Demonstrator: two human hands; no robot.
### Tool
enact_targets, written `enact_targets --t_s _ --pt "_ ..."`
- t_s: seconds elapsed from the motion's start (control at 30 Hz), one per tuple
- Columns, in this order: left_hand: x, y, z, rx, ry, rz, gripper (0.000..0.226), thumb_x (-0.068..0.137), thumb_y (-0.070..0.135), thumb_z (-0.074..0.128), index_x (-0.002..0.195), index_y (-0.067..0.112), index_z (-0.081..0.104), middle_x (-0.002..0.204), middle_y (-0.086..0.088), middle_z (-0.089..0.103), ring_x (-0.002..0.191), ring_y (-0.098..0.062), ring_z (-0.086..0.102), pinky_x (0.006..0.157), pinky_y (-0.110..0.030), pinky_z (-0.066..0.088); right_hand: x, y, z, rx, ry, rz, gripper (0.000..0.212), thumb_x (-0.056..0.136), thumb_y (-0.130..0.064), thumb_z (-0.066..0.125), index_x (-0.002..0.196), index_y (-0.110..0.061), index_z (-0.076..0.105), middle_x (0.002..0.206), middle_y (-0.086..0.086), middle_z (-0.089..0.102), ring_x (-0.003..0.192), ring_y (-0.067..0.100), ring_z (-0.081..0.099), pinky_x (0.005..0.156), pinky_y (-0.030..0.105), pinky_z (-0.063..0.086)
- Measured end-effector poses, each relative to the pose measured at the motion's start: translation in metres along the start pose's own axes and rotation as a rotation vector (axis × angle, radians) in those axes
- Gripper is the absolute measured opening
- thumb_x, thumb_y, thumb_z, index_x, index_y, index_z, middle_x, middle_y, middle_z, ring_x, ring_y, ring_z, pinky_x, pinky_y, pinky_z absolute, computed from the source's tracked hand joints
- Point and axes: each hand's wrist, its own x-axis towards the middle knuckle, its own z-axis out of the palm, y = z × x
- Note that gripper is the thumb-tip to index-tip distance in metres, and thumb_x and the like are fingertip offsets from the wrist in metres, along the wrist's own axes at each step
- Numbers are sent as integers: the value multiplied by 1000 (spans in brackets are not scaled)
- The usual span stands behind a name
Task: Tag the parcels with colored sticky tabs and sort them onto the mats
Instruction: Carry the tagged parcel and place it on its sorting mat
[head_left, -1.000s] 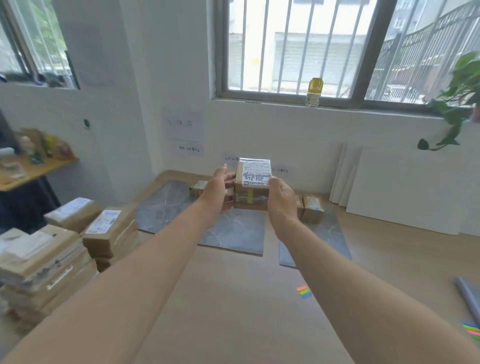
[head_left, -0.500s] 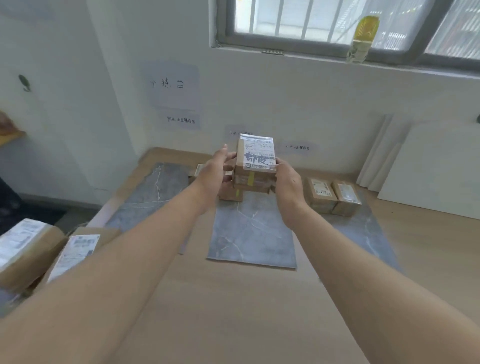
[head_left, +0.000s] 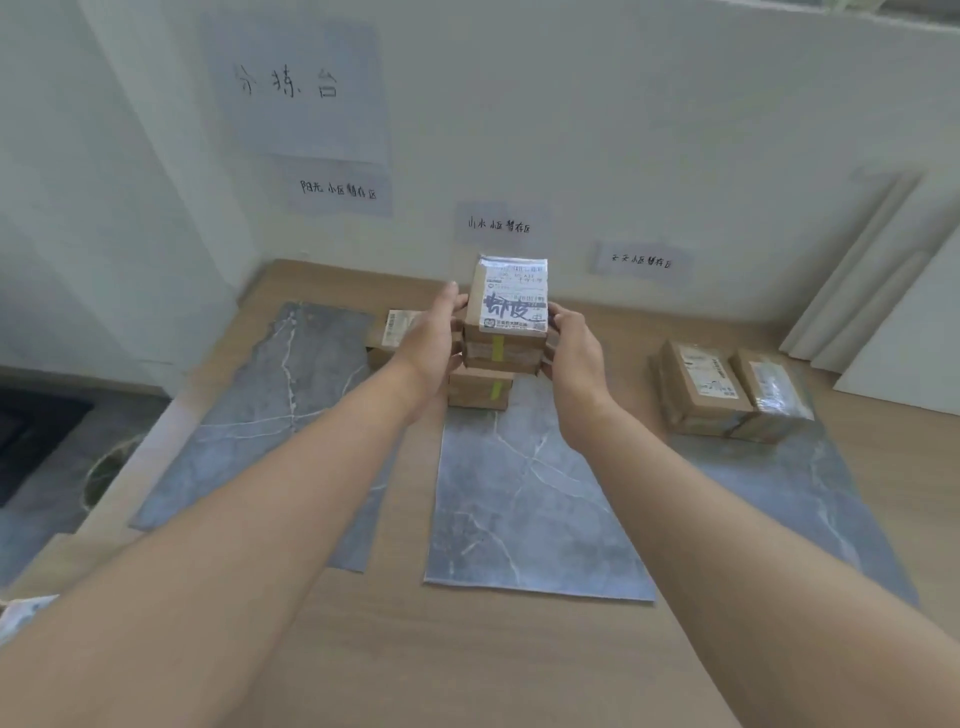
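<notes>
Both hands, left hand (head_left: 434, 338) and right hand (head_left: 571, 353), clasp the yellow-tabbed parcel (head_left: 506, 317) by its sides, squaring it over the stack (head_left: 480, 389) on the middle mat (head_left: 535, 499).

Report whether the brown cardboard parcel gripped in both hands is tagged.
Tagged: a yellow-green sticky tab shows on the front face of the brown cardboard parcel between left hand and right hand.

two arms are shown bare from the wrists to the lower edge of the view: the left arm (head_left: 234, 519) and the right arm (head_left: 727, 545). the left hand (head_left: 431, 338) and right hand (head_left: 571, 358) are likewise uncovered.
</notes>
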Motion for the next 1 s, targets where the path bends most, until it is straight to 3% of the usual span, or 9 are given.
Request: enact_targets --t_s 0.1,0.2,0.33,0.43,0.5,0.67,0.73,0.83,1.0 --pt "41 -16 0 28 11 -24 45 106 48 30 127 23 61 100 8 69 97 -15 65 91 -33 51 36 19 14 44 16 60 42 102 -32 32 89 -43 70 81 -30 72 104 11 66 97 35 51" --pt "84 -36 1 46 33 -41 41 106 47 30 106 29 67 89 14 73 88 -9 67 82 -28 52 72 44 25 90 38 80 44 104 -30 26 95 -43 67 79 -32 72 95 4 67 86 26 50" --pt "128 -67 0 92 28 -71 52 98 59 34 124 26 64 110 7 74 104 -13 68 103 -40 49 109 79 38 82 66 122 42 105 -31 28 92 -42 67 78 -29 72 85 -3 66 72 18 49" --pt "151 -96 -4 115 53 -114 71 83 71 39 133 25 60 124 4 69 118 -17 63 108 -44 46 128 105 44 58 55 151 41 104 -35 29 111 -41 69 97 -26 71 99 -1 63 73 18 44" --pt "160 -111 -5 95 73 -119 62 90 65 39 131 24 61 122 2 69 118 -18 63 107 -43 46 137 118 45 47 59 162 41 104 -36 28 123 -38 65 106 -26 67 108 0 61 78 20 42" --pt "165 -129 -4 38 69 -106 38 107 42 30 101 30 66 87 11 77 83 -6 72 65 -18 54 140 126 43 29 51 139 37 105 -37 28 122 -46 59 108 -32 62 109 -6 56 78 17 37" --pt "159 -128 -5 49 88 -104 36 104 48 33 109 30 65 94 11 76 92 -8 70 78 -21 56 135 121 40 37 63 147 38 105 -37 31 130 -42 59 125 -27 61 119 -4 53 90 17 35" --pt "140 -114 -5 47 99 -112 52 99 55 34 138 27 55 140 0 57 130 -20 51 112 -44 41 120 104 33 72 109 160 49 105 -41 34 153 -36 42 158 -13 39 144 8 34 104 27 24" --pt "89 -69 0 60 110 -97 58 102 55 32 150 25 42 156 2 39 141 -22 39 108 -40 42 75 62 23 97 110 146 48 105 -40 36 150 -28 47 151 -11 48 130 5 41 102 27 26"
